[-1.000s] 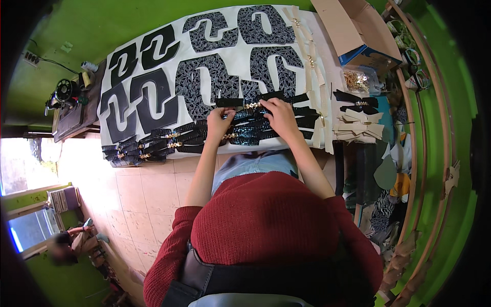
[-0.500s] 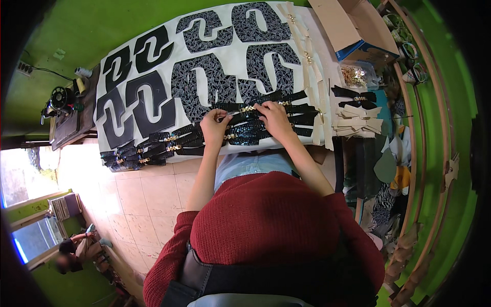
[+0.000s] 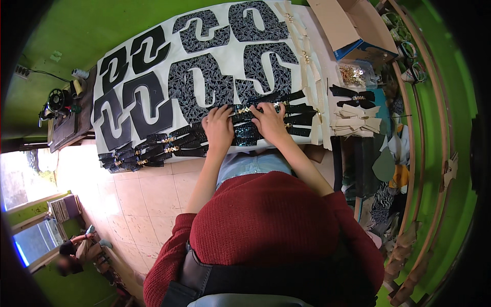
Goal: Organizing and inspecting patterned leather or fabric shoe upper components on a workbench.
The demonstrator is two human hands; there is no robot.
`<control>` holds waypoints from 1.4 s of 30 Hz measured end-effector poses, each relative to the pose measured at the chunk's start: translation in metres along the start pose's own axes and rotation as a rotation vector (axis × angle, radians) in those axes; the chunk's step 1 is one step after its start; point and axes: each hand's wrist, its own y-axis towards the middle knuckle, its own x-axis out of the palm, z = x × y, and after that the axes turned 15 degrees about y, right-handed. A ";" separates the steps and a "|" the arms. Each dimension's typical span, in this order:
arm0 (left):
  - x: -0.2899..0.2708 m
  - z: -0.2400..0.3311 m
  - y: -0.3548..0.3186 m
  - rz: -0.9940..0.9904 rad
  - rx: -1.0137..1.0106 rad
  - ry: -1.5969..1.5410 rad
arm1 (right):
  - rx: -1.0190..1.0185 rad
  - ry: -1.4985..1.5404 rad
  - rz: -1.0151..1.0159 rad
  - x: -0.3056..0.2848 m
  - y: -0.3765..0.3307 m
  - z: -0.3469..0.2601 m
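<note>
Across the near edge of the table lies a row of glossy black textured straps (image 3: 181, 144) with gold ornaments at their middles. Near the row's right part, my left hand (image 3: 218, 125) rests on one black strap (image 3: 243, 115), its fingers stretched forward and lying flat. My right hand (image 3: 269, 123) is on the same strap's right side, thumb and fingers apart, fingertips pressing down. Between the hands the strap's gold ornament shows. My palms hide parts of the straps below. Just beyond are S-shaped patterned pieces (image 3: 194, 77) in black and grey.
Plain dark S-shaped pieces (image 3: 146, 100) lie on the white table cover at left. Beige straps (image 3: 305, 56) run along its right side. Beyond stand an open cardboard box (image 3: 353, 25), a clear bag of gold fittings (image 3: 353, 74) and stacked beige pieces (image 3: 355, 120). A sewing machine (image 3: 57, 100) stands at far left.
My left hand has gone from a pinch at the strap's left end to lying flat over it. The right hand has shifted slightly and spread its fingers along the strap.
</note>
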 end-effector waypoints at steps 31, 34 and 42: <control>0.018 0.014 0.024 -0.458 0.220 -0.144 | 0.161 -0.292 -0.361 -0.011 0.043 -0.005; 0.023 0.011 0.024 -0.275 0.244 -0.158 | 0.079 -0.229 -0.231 -0.010 0.041 -0.008; 0.051 0.005 0.012 -0.246 0.240 -0.231 | 0.014 -0.306 -0.174 0.020 0.028 0.007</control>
